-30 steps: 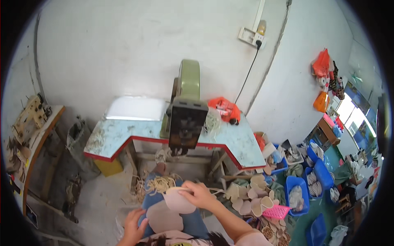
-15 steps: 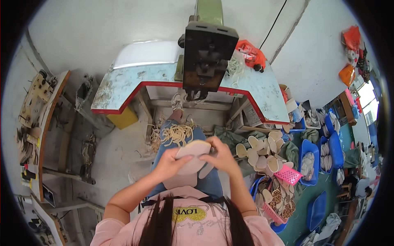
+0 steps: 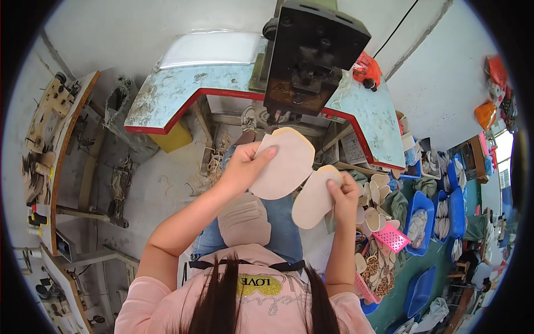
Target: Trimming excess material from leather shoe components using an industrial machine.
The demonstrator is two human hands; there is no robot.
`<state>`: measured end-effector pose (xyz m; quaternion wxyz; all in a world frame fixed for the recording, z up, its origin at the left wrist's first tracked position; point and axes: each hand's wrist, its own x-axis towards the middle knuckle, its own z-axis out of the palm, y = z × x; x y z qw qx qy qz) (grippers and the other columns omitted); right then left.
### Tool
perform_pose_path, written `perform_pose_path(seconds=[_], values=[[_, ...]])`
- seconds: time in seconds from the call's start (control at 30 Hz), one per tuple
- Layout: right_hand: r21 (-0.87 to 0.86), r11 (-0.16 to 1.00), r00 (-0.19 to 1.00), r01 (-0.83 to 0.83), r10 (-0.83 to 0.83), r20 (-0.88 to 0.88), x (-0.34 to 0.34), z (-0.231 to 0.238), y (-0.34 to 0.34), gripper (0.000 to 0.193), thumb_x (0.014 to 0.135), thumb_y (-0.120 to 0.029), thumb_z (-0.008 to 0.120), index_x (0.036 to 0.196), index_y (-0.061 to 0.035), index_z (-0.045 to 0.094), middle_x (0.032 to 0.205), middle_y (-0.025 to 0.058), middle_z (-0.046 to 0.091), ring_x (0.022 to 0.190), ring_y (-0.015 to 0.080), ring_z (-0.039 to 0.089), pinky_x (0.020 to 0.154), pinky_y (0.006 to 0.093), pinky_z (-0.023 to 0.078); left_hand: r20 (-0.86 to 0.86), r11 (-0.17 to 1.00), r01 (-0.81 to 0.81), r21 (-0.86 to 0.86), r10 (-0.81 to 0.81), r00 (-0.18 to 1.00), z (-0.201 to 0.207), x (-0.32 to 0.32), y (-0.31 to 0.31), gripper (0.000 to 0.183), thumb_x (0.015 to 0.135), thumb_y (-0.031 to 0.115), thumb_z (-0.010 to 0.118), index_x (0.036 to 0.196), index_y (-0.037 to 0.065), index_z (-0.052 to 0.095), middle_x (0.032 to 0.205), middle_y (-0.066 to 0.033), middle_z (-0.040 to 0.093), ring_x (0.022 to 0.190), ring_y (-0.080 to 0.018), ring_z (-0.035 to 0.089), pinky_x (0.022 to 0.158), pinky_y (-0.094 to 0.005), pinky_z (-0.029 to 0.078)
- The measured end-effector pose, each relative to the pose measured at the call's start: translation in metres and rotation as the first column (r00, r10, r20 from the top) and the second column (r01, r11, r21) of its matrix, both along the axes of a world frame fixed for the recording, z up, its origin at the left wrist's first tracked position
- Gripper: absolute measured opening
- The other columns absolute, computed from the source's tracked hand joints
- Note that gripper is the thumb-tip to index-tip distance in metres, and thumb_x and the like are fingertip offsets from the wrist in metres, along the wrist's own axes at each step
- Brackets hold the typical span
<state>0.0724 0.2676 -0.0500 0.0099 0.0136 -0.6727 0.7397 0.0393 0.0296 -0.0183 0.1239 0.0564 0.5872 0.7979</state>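
Observation:
My left hand grips a broad, rounded off-white slipper upper, thumb on its face; a thin yellowish layer shows along the top edge. In my right hand is a longer sole-shaped insole, pinched near its upper end. The two pieces are held side by side in front of the machine, and their edges meet or nearly meet. A stack of similar beige cut pieces lies on my lap, over the jeans.
A black-fronted machine head stands over the pale blue, red-edged table. On the left is a shelf with spools and parts. Piled slipper pieces, a pink basket and blue bins are on the right.
My hands have moved up and apart, so the insole now shows beside the upper. The view has shifted; the stack on my lap is more exposed, and the cord-like strips there are hidden.

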Motion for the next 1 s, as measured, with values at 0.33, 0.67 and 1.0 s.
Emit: perform_pose_path(seconds=[0.33, 0.67, 1.0], values=[[0.1, 0.99, 0.995, 0.095, -0.09, -0.051, -0.02, 0.019, -0.002, 0.012, 0.077, -0.008, 0.058, 0.084, 0.0001, 0.053, 0.072, 0.0017, 0.057, 0.06, 0.0047, 0.051, 0.054, 0.0169, 0.04, 0.06, 0.995, -0.008, 0.099, 0.002, 0.998, 0.003, -0.014, 0.004, 0.028, 0.082, 0.024, 0.053, 0.092, -0.002, 0.058, 0.078, -0.006, 0.061, 0.067, -0.0086, 0.058, 0.059, -0.0223, 0.047], [0.117, 0.988, 0.995, 0.097, -0.094, -0.036, -0.02, 0.014, -0.011, 0.012, 0.077, -0.009, 0.059, 0.082, 0.0005, 0.054, 0.071, 0.0002, 0.056, 0.059, 0.0036, 0.05, 0.052, 0.0165, 0.039, 0.038, 0.998, 0.042, 0.053, -0.044, 0.998, 0.009, -0.022, -0.005, 0.028, 0.082, 0.024, 0.054, 0.091, -0.002, 0.059, 0.075, -0.006, 0.062, 0.062, -0.0086, 0.058, 0.056, -0.0219, 0.047], [0.271, 0.961, 0.994, -0.052, 0.076, -0.079, -0.018, -0.012, -0.04, 0.012, 0.078, -0.012, 0.057, 0.084, -0.0012, 0.054, 0.072, -0.001, 0.056, 0.061, 0.0029, 0.049, 0.053, 0.0164, 0.038, -0.035, 0.936, 0.181, -0.302, -0.201, 0.979, 0.023, -0.044, -0.051, 0.021, 0.079, 0.019, 0.058, 0.083, -0.001, 0.063, 0.067, -0.0019, 0.06, 0.057, -0.0042, 0.054, 0.051, -0.0183, 0.043]])
